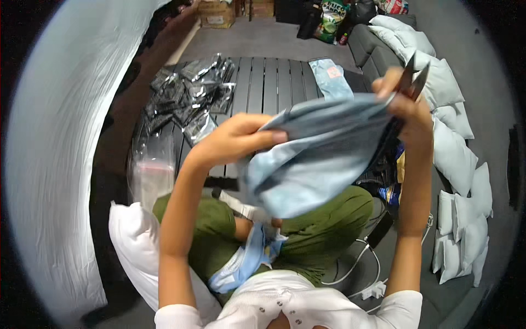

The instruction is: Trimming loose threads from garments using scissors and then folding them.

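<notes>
Raised in front of me is a light blue piece of cloth [320, 175], somewhat blurred and sagging in folds. My left hand [241, 140] pinches its upper left edge between thumb and fingers. At the cloth's upper right corner, my right hand [408, 109] is closed on the fabric. Two dark pointed blades, which look like a pair of scissors [418, 83], stick up out of that same hand; their handles are hidden. Across my lap lies more light blue cloth [241, 268]. Another blue piece with a pinkish patch [331, 79] rests on the slatted table [255, 82].
Several dark items in clear plastic bags [192, 90] are heaped on the table's left. Clear bags [153, 175] hang at its near left corner. White cushions [455, 142] line the grey sofa on the right. A white cable with a plug [373, 290] lies beside my right thigh.
</notes>
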A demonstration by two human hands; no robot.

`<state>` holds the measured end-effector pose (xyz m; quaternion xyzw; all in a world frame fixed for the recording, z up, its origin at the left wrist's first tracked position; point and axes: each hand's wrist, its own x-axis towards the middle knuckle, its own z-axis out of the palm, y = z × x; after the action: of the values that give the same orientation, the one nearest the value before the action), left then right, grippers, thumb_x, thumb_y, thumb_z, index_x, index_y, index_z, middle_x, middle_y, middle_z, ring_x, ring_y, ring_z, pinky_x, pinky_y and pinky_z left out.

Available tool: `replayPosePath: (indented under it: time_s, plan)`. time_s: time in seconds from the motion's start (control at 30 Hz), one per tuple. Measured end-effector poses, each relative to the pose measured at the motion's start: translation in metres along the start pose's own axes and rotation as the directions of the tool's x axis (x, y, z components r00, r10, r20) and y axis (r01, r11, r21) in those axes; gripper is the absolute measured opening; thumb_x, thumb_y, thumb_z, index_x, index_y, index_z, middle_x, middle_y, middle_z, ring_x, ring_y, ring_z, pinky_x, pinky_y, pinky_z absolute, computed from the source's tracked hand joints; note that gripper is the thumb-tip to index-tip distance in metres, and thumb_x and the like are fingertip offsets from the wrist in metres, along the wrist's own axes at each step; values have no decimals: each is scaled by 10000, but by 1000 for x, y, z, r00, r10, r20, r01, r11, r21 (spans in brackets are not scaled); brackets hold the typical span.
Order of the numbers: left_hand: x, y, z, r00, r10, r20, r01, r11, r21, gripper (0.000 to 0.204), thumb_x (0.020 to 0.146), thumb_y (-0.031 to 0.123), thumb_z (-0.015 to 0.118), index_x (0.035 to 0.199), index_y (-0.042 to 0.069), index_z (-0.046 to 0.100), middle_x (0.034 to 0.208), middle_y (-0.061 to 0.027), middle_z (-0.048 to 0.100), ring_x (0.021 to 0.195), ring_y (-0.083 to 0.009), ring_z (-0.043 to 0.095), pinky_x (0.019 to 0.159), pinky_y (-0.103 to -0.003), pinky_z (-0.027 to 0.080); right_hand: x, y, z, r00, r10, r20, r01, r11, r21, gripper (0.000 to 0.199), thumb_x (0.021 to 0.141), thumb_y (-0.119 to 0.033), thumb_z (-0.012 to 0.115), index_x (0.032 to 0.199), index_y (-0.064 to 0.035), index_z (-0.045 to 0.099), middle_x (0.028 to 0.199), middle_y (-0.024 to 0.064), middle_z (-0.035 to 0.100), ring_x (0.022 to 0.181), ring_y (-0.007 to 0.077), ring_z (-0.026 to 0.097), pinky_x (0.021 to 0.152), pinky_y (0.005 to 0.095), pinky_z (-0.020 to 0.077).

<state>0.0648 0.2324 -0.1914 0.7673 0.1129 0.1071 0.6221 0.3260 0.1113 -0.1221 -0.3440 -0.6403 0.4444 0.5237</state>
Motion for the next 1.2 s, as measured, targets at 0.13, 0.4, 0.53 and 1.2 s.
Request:
replayPosePath:
  time_s: [0.13,0.4,0.53,1.2]
  plan:
    - [-9,-29,-33,999,19,-39,-14,990,143,329,917,256,410,923,-49,534,916,-18,476,848,-92,424,774,-226,346,10,33,13,927,372,36,-270,732,-625,254,699,-64,649,928,9,566,686,4,543,626,73,462,587,217,386]
    - [1,-25,-65,958,115,-261,-142,986,-87,320,912,285,427,958,1,566,898,-11,574,831,-87,510,732,-214,395,24,43,-6,950,308,-55,-312,920,-238,115,763,-119,617,793,-49,530,570,-71,385,499,15,329,438,191,248]
    - [0,-27,-71,959,-57,-276,-72,897,-435,385,890,338,454,996,-16,563,905,-85,605,792,-148,582,720,-301,480,26,42,-2,904,375,-204,-369,927,67,172,769,-161,610,826,-54,489,521,-74,364,367,0,274,326,171,176]
    - [2,-177,-15,888,-249,-386,-164,613,-773,404,794,124,580,1158,1,456,1115,-43,508,1042,-116,450,924,-246,303,-49,323,-58,739,178,-649,-673,237,-701,341,727,-202,639,977,-19,496,968,191,452,803,380,533,686,422,452]
